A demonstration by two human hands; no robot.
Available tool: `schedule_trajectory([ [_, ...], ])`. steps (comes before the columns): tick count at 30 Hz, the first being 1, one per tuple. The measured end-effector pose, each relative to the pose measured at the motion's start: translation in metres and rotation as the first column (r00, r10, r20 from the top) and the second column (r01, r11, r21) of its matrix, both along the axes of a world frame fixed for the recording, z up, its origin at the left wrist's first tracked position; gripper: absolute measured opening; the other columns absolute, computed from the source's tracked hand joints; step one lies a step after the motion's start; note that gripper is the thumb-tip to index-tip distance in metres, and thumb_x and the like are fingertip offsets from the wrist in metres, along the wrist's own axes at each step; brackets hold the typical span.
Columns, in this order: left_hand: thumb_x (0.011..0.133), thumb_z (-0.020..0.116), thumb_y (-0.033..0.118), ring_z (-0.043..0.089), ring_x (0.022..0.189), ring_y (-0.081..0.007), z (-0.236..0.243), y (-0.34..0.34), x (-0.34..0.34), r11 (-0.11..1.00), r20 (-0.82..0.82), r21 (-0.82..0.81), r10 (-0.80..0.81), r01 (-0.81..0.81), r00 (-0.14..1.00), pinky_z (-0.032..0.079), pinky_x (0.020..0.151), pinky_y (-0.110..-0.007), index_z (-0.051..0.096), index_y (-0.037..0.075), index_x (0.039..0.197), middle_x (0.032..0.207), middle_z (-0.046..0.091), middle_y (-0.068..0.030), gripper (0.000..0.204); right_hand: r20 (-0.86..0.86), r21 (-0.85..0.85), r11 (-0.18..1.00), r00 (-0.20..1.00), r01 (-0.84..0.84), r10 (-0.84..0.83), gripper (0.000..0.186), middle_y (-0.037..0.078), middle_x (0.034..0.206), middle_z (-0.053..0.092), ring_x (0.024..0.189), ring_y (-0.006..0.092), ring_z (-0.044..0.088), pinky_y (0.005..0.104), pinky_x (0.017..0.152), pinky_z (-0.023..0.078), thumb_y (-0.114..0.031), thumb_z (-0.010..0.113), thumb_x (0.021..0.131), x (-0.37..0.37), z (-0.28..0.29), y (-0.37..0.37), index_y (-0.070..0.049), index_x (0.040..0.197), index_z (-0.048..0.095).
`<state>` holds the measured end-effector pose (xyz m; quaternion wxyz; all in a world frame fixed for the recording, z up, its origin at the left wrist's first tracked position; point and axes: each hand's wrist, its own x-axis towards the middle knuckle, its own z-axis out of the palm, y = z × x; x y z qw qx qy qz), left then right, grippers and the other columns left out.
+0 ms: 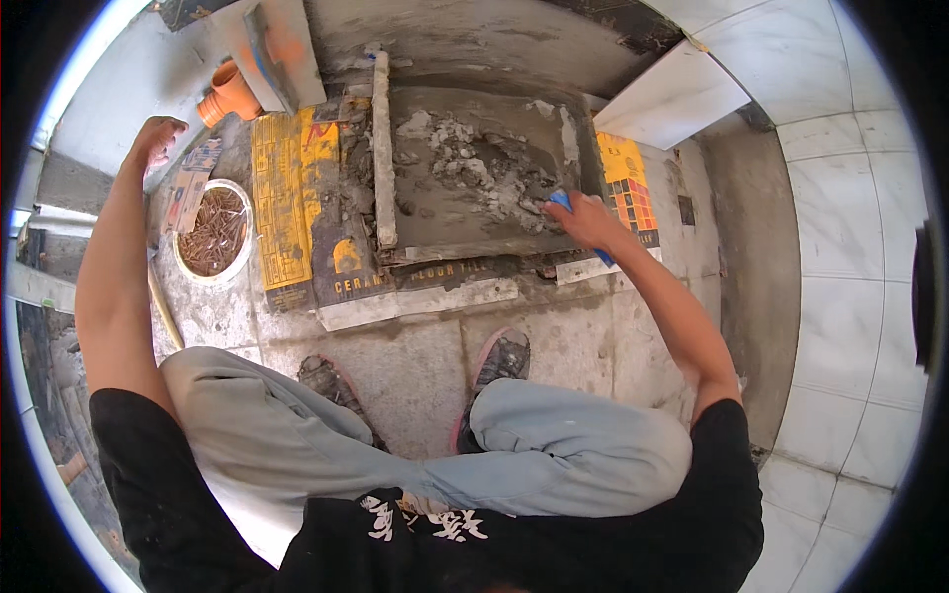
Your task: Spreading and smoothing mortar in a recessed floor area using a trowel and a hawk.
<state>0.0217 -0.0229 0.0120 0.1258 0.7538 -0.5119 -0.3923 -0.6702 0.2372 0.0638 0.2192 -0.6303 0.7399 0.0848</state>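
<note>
In front of me a shallow bed of wet grey mortar (465, 212) has a lumpy heap (470, 163) in its middle. A mortar-coated batten (384, 158) runs along its left side. My right hand (590, 223) is closed around a blue-handled tool (560, 201) at the bed's front right edge; its working end cannot be made out against the mortar. My left hand (158, 140) is raised at the far left, close to the wall and an orange pipe fitting (229, 94). Its fingers are loosely curled, with nothing visible in them.
Flattened yellow and black cardboard (282, 203) lies around the mortar. A white bucket (247, 232) of thin brown pieces stands at left. A white marbled tile (672, 97) leans at the back right; a grey board (287, 49) stands at the back left. My shoes (504, 354) are close in front.
</note>
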Motion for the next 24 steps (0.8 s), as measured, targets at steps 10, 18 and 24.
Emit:
schedule_trajectory([
  [10, 0.085, 0.062, 0.025, 0.031, 0.047, -0.0095, -0.014, -0.009, -0.014, 1.000, -0.064, -0.001, -0.021, 0.020, 0.998, 0.025, 0.041, -0.027, 0.069, 0.011, 0.106, 0.063, 0.040, 0.0031, 0.027, -0.057, 0.024, 0.985, 0.983, -0.171, 0.172, 0.056, 0.031, 0.096, 0.064, 0.095, 0.0471, 0.061, 0.0516, 0.082, 0.049, -0.051, 0.049, 0.092, -0.005, -0.025, -0.025, 0.002, 0.105, 0.060],
  [18, 0.081, 0.063, 0.028, 0.038, 0.054, -0.0143, -0.023, -0.011, 0.001, 0.999, 0.036, -0.044, 0.017, -0.015, 0.999, 0.034, 0.049, -0.029, 0.070, 0.015, 0.107, 0.076, 0.046, -0.0026, 0.029, -0.001, -0.055, 0.964, 0.965, -0.260, 0.261, 0.060, 0.029, 0.093, 0.065, 0.093, 0.0466, 0.062, 0.0519, 0.080, 0.050, -0.056, 0.048, 0.092, 0.037, -0.008, -0.010, 0.002, 0.103, 0.060],
  [24, 0.079, 0.064, 0.031, 0.040, 0.060, -0.0131, -0.008, -0.009, 0.012, 0.997, -0.025, 0.033, -0.065, 0.065, 0.998, 0.044, 0.066, -0.035, 0.070, 0.015, 0.107, 0.080, 0.047, -0.0006, 0.033, -0.113, 0.016, 0.977, 0.970, -0.214, 0.215, 0.059, 0.028, 0.091, 0.065, 0.088, 0.0459, 0.064, 0.0526, 0.075, 0.052, -0.053, 0.048, 0.093, 0.008, -0.009, -0.004, 0.004, 0.100, 0.059],
])
